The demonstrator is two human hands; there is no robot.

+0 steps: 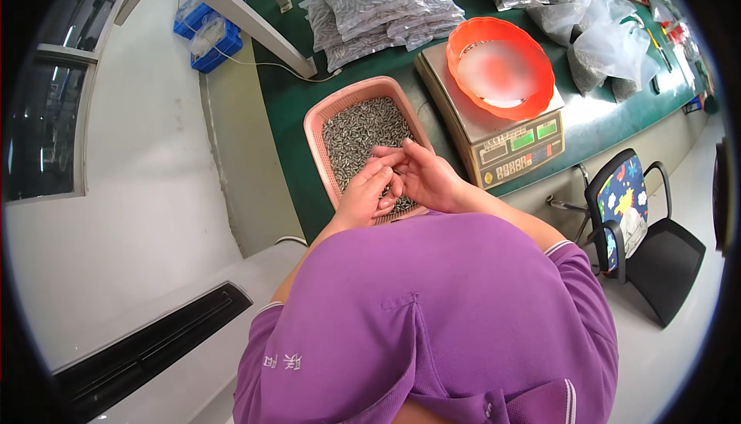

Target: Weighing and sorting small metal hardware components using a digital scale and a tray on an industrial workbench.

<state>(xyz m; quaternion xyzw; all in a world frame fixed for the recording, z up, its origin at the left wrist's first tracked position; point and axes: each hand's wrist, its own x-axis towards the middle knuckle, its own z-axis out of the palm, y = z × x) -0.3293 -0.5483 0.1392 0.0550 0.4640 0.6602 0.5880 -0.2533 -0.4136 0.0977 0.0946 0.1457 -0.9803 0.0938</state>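
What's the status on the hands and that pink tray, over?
Left hand and right hand together over pink tray, fingers pinching at small grey metal parts. Orange bowl sits on scale alongside. Nothing blocking.

A: What sits on the green-topped desk (602, 119)?
B: A pink plastic basket (328, 111) of small metal pieces, a beige weighing scale (494, 135), and clear bags of metal parts (386, 3) stacked behind

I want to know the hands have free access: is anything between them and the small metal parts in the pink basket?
Nothing visible. The left hand and right hand are directly over the pink basket, at its near end, touching the small metal parts; the basket is open-topped.
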